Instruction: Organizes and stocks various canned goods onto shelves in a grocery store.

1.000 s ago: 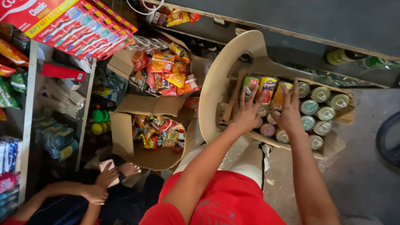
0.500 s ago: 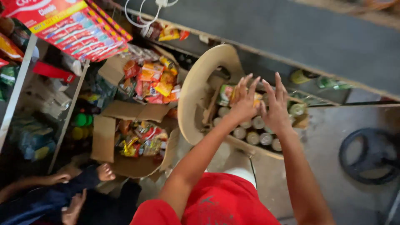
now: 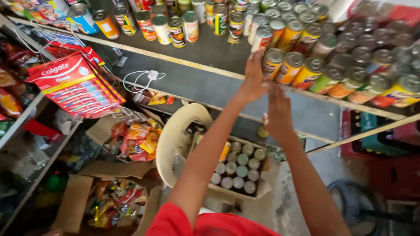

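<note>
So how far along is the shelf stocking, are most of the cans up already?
Many cans already stand in rows on the shelf. Right now the left hand touches a yellow can at the shelf's front edge, and the right hand is raised just below, holding nothing that shows. Left to do: the cardboard box below, on a pale plastic chair, is mostly full of cans.

A grey shelf [image 3: 205, 83] carries rows of upright cans [image 3: 306, 39] and a white cable [image 3: 142, 78]

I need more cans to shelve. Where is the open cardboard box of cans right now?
In the head view, the open cardboard box of cans sits low at centre, on the cream plastic chair, below the person's raised arms.
</note>
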